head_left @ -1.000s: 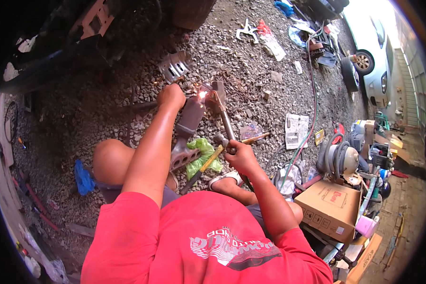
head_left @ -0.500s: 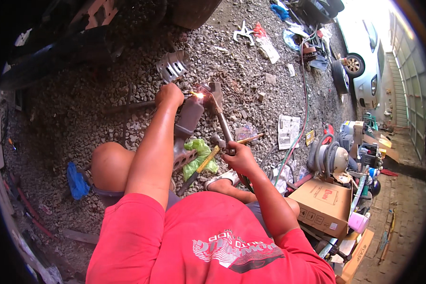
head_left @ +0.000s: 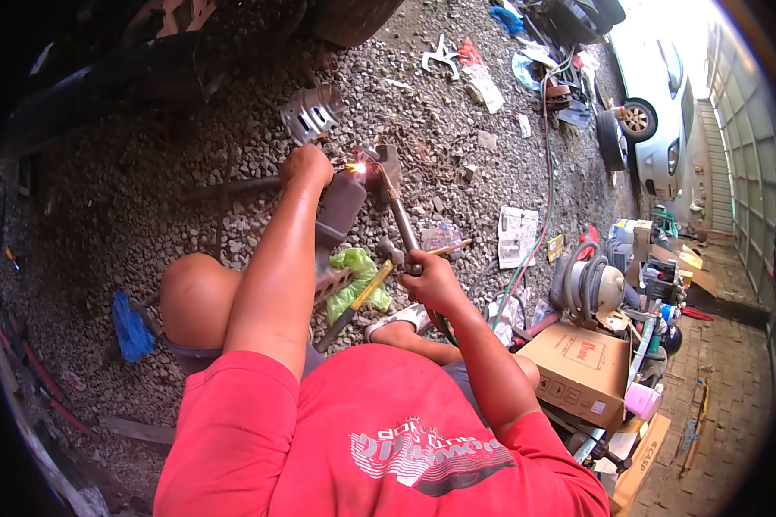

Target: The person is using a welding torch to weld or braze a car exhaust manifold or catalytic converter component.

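Note:
My right hand (head_left: pixel 428 283) is closed around the handle of a gas torch (head_left: pixel 403 222). Its bent tip meets a bright flame (head_left: pixel 357 167) at the far end of a grey-brown metal exhaust part (head_left: pixel 342 205). My left hand (head_left: pixel 307 167) is a fist just left of the flame, with a thin rod, mostly hidden, reaching from it to the glow. A slotted silver metal shell (head_left: pixel 311 114) lies beyond that fist. Nearer me, a hammer with a yellow handle (head_left: pixel 372 289) rests by a green plastic bag (head_left: pixel 347 274).
Gravel covers the ground. Hoses (head_left: pixel 550 164) run along the right, past a sheet of printed paper (head_left: pixel 518 236). A cardboard box (head_left: pixel 578 362) and a round tank (head_left: pixel 602 289) stand at right. A blue bag (head_left: pixel 133 327) lies left of my knee. A white car (head_left: pixel 664 155) is parked far right.
The whole view has shifted slightly. Both hands keep nearly the same places at the metal part, and the flame still burns at its end.

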Available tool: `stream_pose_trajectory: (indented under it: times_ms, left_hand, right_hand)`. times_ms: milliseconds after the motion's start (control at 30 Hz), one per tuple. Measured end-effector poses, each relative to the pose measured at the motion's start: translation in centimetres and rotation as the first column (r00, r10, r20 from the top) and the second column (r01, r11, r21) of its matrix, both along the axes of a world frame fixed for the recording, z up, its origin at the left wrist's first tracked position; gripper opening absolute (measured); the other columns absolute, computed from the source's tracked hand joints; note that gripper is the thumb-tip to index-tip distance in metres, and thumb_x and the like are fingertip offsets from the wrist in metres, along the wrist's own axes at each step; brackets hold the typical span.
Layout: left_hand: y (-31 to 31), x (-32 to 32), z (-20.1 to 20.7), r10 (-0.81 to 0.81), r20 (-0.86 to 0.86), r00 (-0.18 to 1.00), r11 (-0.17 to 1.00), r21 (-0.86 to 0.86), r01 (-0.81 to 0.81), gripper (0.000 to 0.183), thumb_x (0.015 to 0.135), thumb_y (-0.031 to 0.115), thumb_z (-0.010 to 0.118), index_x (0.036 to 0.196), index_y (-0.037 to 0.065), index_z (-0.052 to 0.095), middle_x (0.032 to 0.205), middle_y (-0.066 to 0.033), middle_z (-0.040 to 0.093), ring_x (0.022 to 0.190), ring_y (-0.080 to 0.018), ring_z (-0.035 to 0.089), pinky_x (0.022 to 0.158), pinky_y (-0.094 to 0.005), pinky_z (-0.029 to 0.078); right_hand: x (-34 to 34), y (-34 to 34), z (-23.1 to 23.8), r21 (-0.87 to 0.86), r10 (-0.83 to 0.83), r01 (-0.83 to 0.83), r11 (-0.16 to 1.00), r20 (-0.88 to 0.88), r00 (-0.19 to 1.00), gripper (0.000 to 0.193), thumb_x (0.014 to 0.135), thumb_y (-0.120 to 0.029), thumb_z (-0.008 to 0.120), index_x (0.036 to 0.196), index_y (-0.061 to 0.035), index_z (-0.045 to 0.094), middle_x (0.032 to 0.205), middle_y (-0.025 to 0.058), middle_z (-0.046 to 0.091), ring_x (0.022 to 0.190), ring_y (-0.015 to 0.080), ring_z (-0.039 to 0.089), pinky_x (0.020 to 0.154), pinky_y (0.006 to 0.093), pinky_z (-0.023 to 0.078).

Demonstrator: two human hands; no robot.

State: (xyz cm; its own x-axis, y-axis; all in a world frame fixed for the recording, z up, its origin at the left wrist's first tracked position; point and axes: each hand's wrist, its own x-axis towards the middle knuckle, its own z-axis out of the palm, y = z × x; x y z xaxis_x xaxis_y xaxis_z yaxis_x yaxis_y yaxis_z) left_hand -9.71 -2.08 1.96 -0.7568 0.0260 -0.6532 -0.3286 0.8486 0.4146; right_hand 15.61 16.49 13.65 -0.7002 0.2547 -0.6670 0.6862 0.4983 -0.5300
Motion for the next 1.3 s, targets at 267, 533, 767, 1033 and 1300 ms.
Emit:
stream_pose_trajectory:
  times_ms: [267,533,767,1033,1300]
  left_hand:
    - [0.0,0.3,-0.1,0.02,-0.021,1.0,0.999,0.025,-0.02,0.036,0.098,0.018,0.065,0.128,0.004,0.077,0.14,-0.0205,0.071,0.129,-0.0383,0.069,0.107,-0.0473,0.056]
    - [0.3,0.2,-0.1,0.011,-0.014,1.0,1.0,0.009,-0.011,0.033,0.098,0.018,0.066,0.128,0.007,0.077,0.141,-0.0174,0.071,0.13,-0.0339,0.069,0.109,-0.0443,0.056]
    - [0.3,0.3,-0.1,0.031,-0.009,0.999,0.999,0.01,-0.031,0.034,0.099,0.017,0.065,0.128,0.007,0.077,0.141,-0.0184,0.071,0.131,-0.0347,0.069,0.109,-0.0448,0.056]
    - [0.1,0.3,0.2,0.023,-0.01,1.0,1.0,0.012,-0.023,0.034,0.098,0.017,0.065,0.128,0.006,0.077,0.141,-0.0187,0.071,0.13,-0.0348,0.069,0.109,-0.0449,0.056]
    - [0.2,0.4,0.1,0.016,-0.015,1.0,1.0,0.003,-0.016,0.034,0.098,0.017,0.067,0.128,0.006,0.077,0.141,-0.0184,0.071,0.13,-0.0342,0.07,0.109,-0.044,0.056]
  right_hand:
    - [0.4,0.1,-0.4,-0.034,-0.036,0.036,0.999,-0.005,0.999,0.017,0.091,-0.009,0.079,0.097,-0.0013,0.066,0.078,0.0051,0.066,0.065,0.0122,0.066,0.06,0.0333,0.058]
    - [0.8,0.9,-1.4,-0.003,0.018,-0.018,1.0,-0.036,0.999,0.02,0.09,-0.012,0.078,0.102,0.0003,0.066,0.079,0.0078,0.068,0.067,0.0144,0.067,0.061,0.0349,0.059]
    - [0.6,0.9,-1.5,-0.018,0.01,-0.01,1.0,-0.025,1.0,0.021,0.09,-0.011,0.077,0.105,0.0001,0.068,0.08,0.0088,0.07,0.068,0.0151,0.069,0.063,0.0351,0.059]
    - [0.3,0.5,-1.1,0.009,0.038,-0.038,0.999,-0.019,0.999,0.021,0.09,-0.011,0.076,0.106,0.0001,0.069,0.08,0.0088,0.07,0.067,0.0155,0.069,0.062,0.0349,0.058]
    - [0.4,0.7,-1.5,-0.008,0.026,-0.026,1.0,-0.03,0.999,0.019,0.092,-0.01,0.08,0.098,-0.0018,0.064,0.077,0.0017,0.061,0.065,0.0112,0.064,0.058,0.0322,0.058]
